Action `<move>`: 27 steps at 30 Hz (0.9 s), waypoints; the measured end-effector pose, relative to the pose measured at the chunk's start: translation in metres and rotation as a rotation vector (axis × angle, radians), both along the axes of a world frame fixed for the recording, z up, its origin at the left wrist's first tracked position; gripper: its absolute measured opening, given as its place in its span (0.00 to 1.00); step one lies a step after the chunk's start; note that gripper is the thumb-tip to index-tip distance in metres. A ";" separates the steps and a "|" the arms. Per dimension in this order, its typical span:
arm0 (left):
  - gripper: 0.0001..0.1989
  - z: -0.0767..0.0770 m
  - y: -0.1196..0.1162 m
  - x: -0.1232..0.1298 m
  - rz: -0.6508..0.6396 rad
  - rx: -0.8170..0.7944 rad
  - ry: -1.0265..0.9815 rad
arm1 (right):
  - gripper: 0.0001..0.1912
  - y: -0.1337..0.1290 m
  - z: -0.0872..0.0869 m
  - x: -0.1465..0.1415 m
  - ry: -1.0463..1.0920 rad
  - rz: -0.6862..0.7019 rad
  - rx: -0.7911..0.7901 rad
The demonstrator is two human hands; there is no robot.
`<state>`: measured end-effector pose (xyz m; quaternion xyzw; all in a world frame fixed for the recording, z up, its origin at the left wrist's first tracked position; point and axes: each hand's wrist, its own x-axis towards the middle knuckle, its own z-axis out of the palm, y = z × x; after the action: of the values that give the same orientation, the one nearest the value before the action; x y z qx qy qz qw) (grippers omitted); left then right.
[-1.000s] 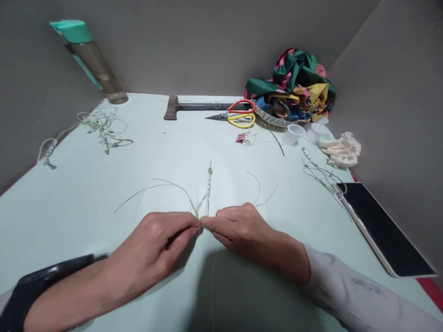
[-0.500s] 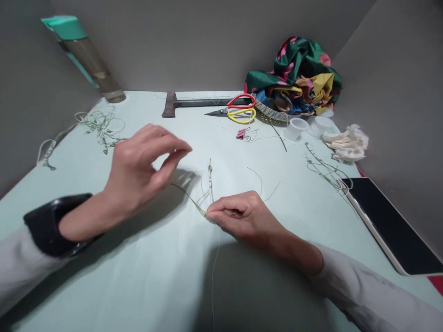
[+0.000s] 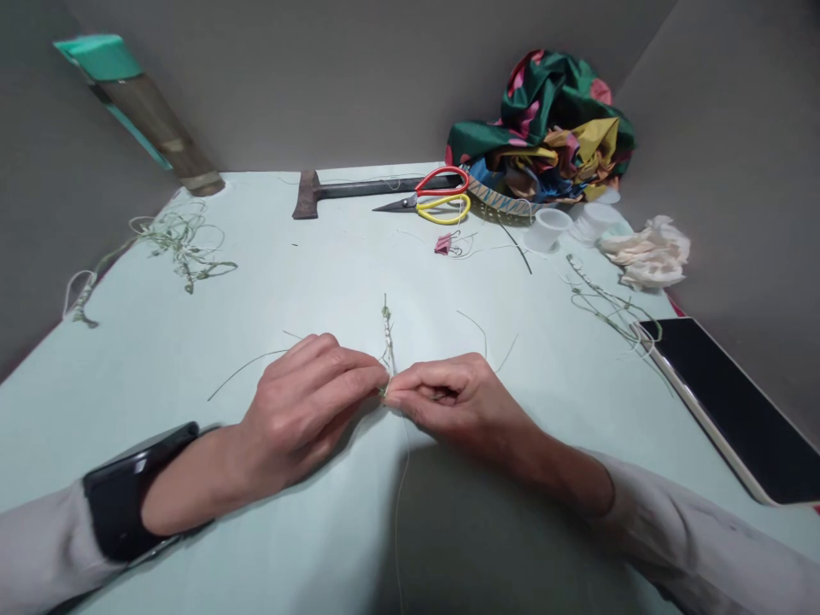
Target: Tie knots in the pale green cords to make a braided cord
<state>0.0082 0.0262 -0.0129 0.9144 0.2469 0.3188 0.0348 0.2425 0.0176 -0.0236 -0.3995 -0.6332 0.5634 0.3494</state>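
A short knotted cord (image 3: 387,329), green and white, lies upright in the picture at the table's middle. Its lower strands run into the pinched fingertips of both hands. My left hand (image 3: 320,401) is closed, thumb and finger pressed on the green cord strands. Touching it from the right, my right hand (image 3: 461,397) pinches the same strands. Loose green ends stick out beyond each hand. A thin white thread (image 3: 401,495) trails from the fingertips toward the near edge. Exactly which strand each hand grips is hidden by the fingers.
Toward the back lie a hammer-like tool (image 3: 359,190), scissors (image 3: 423,205) and a pink binder clip (image 3: 443,244). Tangled cords (image 3: 185,243) and a bottle (image 3: 147,111) are at left. Right side: fabric-filled basket (image 3: 500,201), small cups (image 3: 549,229), crumpled tissue (image 3: 653,252), phone (image 3: 730,406).
My left hand has come down and right, from above the table to the cord, and now pinches it beside my right hand. My right hand stays nearly in place.
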 end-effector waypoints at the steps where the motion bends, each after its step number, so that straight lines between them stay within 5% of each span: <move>1: 0.14 0.001 0.001 0.000 -0.009 -0.005 0.001 | 0.10 0.000 0.000 0.000 -0.003 -0.001 0.005; 14: 0.17 -0.007 0.006 -0.007 -0.065 -0.143 -0.005 | 0.13 0.000 -0.005 0.001 -0.061 0.015 0.230; 20: 0.16 0.007 0.010 -0.011 -0.076 -0.375 0.060 | 0.13 -0.001 -0.009 0.000 -0.102 0.000 0.287; 27: 0.13 0.024 0.024 -0.009 -0.126 -0.607 0.146 | 0.11 0.001 -0.003 -0.002 -0.169 -0.009 0.161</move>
<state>-0.0010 0.0502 0.0107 0.8962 0.2754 0.1612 0.3082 0.2408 0.0183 -0.0267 -0.4190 -0.7018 0.4736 0.3281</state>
